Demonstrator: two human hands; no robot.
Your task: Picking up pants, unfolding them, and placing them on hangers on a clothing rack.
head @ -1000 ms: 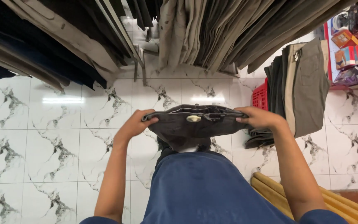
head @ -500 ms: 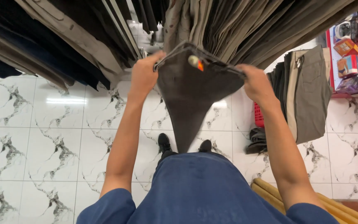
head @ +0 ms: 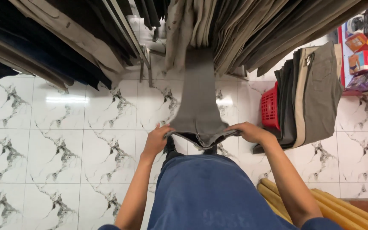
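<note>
The person stands over a white marble-patterned floor [head: 64, 140], looking down past a blue shirt [head: 209, 191]. Both hands hold one pair of grey trousers [head: 199, 102] by its near end. The left hand [head: 157, 139] is clenched on the left corner of that end, fingers curled under the cloth. The right hand [head: 248, 132] grips the right corner, thumb on top. Between the two hands the edge of the cloth sags a little and shows a darker inside.

The trousers run straight away from the hands towards the far side, where their far end goes in among a row of hanging trousers [head: 235, 30] in beige, khaki and grey. That row fills the far middle and far right. On the far left hangs another row of clothes [head: 43, 38], darker, in navy, black and tan, with a metal rail [head: 126, 30] slanting between the two rows.

To the right of the right hand, more trousers [head: 311, 93] in olive and dark grey hang down, and a red basket [head: 270, 107] sits on the floor just beside them. Far right, boxes [head: 363, 47] in red and orange stand on a shelf. Near right, by the person's arm, yellow rods [head: 333, 208] lie along the floor. Dark shoes [head: 170, 147] peek out under the trousers.
</note>
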